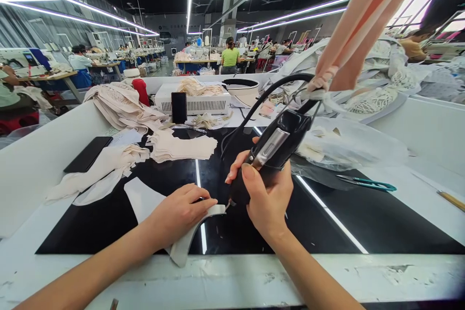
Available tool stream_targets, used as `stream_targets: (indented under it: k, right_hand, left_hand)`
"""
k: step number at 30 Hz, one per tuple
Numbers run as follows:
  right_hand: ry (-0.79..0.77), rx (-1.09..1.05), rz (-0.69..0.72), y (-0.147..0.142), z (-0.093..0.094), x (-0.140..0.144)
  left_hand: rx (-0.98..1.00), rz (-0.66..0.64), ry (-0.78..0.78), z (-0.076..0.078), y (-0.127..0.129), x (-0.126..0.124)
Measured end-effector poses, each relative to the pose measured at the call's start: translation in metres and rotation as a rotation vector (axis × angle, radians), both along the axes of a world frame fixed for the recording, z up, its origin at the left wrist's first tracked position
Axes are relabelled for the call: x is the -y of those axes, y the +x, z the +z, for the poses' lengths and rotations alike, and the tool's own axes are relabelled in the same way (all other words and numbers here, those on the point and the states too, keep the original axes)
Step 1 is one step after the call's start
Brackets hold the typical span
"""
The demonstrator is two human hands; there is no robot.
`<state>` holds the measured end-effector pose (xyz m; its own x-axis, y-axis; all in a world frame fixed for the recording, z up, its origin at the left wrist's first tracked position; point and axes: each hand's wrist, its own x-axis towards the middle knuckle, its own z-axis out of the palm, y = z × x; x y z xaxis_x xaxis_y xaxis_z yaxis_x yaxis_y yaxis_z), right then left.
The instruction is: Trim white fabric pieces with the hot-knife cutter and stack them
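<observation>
Right hand [267, 198] clenched around black handheld tool [271, 155], tip touching the right end of a curved pale fabric piece [181, 244]. Left hand [179, 213] presses flat on that piece, fingers just left of the tip. Piece arcs from near edge of table [327, 271] toward the tool. Scissors [366, 183] lie right; cut stack [178, 147] far.

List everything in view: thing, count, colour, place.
fabric piece: one, white, curved, under left hand at near edge
hand tool: one, black, cabled, in right hand, tip at the fabric piece
work mat: one, black, glossy, table centre
cut fabric stack: one, cream, behind the hands
phone: one, black, left
scissors: one, teal handles, right
plastic bag: one, clear, right
white box: one, rear centre
left hand: pressing the fabric piece flat
right hand: gripping the hand tool
</observation>
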<state>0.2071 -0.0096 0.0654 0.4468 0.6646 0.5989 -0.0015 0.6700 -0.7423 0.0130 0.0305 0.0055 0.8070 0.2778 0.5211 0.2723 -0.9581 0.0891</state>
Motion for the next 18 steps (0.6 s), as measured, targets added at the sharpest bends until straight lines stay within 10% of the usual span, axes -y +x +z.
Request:
stream_targets:
  k: [18]
  right_hand:
    - [0.005, 0.03, -0.015, 0.002, -0.001, 0.003]
  left_hand:
    - [-0.235, 0.12, 0.195, -0.006, 0.005, 0.015]
